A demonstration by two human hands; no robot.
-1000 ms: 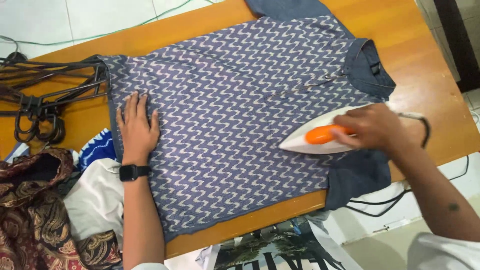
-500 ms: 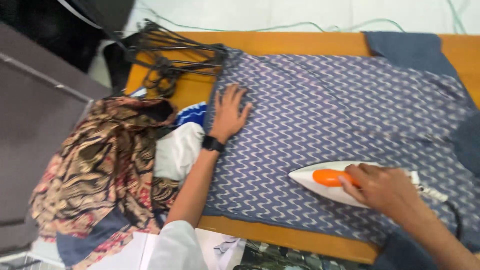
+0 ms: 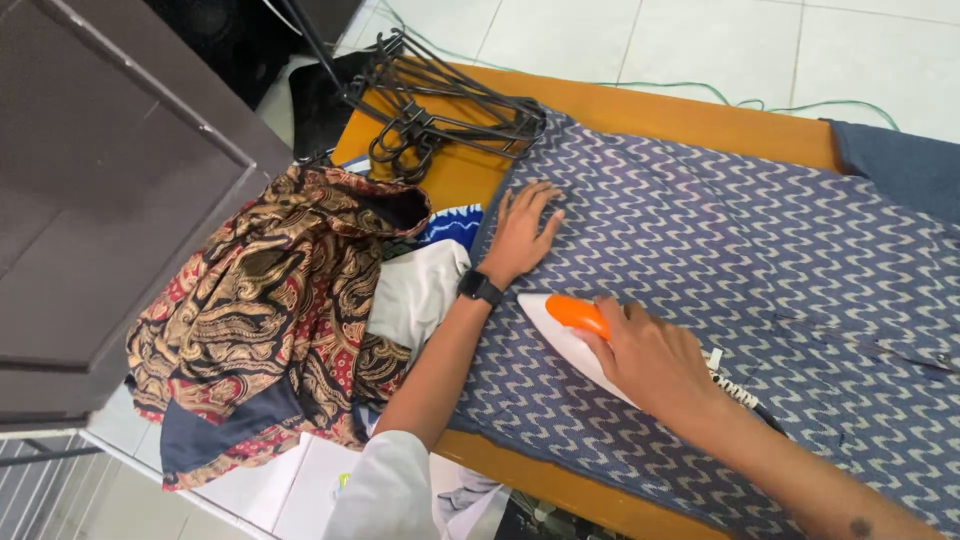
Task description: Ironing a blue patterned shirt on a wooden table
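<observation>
A blue shirt with a white zigzag pattern (image 3: 740, 260) lies spread flat on an orange wooden table (image 3: 620, 105). My left hand (image 3: 522, 232), with a black watch on the wrist, presses flat on the shirt near its left hem. My right hand (image 3: 655, 362) grips the orange handle of a white iron (image 3: 570, 335), which rests on the shirt with its tip pointing left, close to my left wrist. The iron's cord (image 3: 740, 395) trails off past my right forearm.
Black hangers (image 3: 430, 105) lie at the table's far left corner. A heap of brown patterned, white and blue clothes (image 3: 290, 300) sits left of the shirt. A dark cabinet (image 3: 110, 190) stands at left. A green wire (image 3: 760, 105) runs on the white tiled floor.
My right hand has slid the iron leftward across the shirt, from near the collar to close by my left wrist. My head has turned left, showing the clothes heap and cabinet.
</observation>
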